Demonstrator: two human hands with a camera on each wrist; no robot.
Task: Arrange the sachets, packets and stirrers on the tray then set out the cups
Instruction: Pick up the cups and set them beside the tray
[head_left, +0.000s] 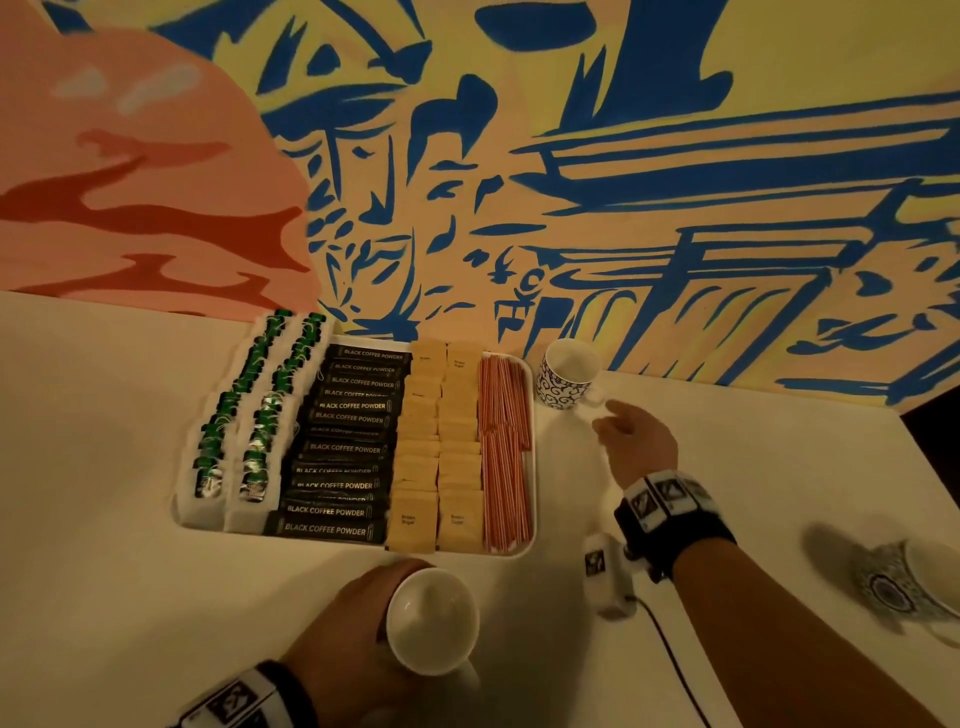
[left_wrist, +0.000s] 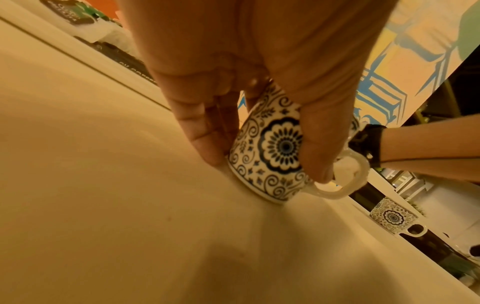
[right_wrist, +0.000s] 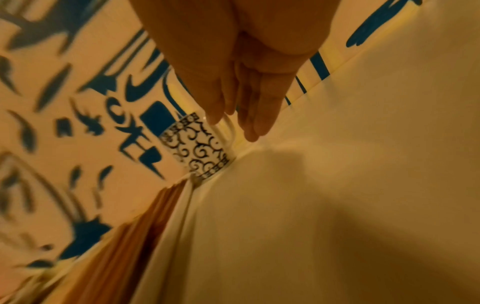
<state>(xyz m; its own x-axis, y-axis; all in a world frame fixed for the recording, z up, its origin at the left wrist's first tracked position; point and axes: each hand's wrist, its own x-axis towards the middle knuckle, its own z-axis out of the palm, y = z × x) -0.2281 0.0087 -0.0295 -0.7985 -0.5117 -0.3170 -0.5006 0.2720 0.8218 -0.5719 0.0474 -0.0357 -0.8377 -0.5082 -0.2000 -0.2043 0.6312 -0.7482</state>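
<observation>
The black coffee sachets, overlapping in a column on the white tray, each carry "BLACK COFFEE POWDER" in pale capitals; the words read clearly on the nearest and the farthest ones, and are half covered or blurred on several in the middle. The tan sugar packets in the two columns beside them bear a small two-line print, "Brown Sugar", legible only on the nearest and farthest packets. The green-and-white sachets show printing too small and blurred to read. In the left wrist view a fragment, "CK COFFEE", shows on one black sachet.
</observation>
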